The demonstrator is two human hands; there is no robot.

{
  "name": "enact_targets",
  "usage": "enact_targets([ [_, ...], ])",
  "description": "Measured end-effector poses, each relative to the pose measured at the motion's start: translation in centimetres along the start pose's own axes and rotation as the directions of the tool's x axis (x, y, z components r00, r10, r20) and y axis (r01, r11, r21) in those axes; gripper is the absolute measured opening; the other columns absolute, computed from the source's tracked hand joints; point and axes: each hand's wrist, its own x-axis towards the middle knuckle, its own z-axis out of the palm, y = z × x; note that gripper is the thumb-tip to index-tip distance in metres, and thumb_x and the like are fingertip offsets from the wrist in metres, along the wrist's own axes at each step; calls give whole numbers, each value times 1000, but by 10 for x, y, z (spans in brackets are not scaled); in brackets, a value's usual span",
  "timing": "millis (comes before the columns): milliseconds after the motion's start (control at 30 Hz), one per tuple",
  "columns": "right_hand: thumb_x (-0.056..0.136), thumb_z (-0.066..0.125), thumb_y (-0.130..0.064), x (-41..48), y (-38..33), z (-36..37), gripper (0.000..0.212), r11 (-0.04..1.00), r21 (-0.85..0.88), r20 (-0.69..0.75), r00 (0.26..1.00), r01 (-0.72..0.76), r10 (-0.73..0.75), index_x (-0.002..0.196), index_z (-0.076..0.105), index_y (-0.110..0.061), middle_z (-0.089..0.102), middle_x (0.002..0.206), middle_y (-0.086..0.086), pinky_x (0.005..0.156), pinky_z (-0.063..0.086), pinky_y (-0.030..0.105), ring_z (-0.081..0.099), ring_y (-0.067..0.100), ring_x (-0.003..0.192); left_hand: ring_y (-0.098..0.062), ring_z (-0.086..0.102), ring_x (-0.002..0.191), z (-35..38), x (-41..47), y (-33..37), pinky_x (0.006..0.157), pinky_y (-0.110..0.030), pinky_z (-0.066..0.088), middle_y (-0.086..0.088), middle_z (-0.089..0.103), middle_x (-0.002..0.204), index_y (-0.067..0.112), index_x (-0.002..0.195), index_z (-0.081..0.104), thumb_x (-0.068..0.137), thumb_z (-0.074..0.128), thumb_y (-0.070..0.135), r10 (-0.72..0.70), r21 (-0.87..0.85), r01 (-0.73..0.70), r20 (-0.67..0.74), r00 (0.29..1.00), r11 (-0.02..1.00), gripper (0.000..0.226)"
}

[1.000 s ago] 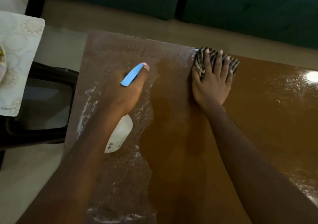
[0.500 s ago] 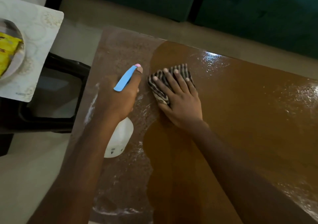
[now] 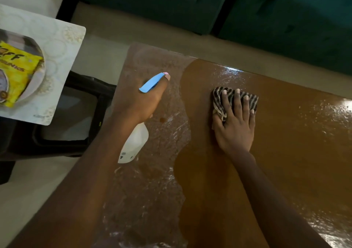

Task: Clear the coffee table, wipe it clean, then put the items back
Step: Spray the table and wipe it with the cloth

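The brown coffee table fills the right and middle of the view; its left strip looks dull and streaked, the rest wet and glossy. My left hand grips a white spray bottle with a blue trigger head, held above the table's left part. My right hand presses flat on a folded black-and-white striped cloth in the table's far middle.
A pale patterned tray at the left carries a plate with a yellow packet. A black chair stands under it beside the table's left edge. A dark green sofa runs along the far side.
My right hand slid the cloth left toward the spray bottle, then back right to the far middle. The left hand kept the bottle over the left strip. The view shifted right.
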Motion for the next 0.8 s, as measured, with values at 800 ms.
enact_targets([
  [800,100,27,-59,70,-186,28,62,814,-123,85,823,568,-562,157,12,-41,7,168,-4,124,3,44,1,21,154,-19,58,52,-84,25,-42,47,-18,45,-10,62,62,15,63,60,94,50,53,145,-73,-158,-156,977,985,50],
])
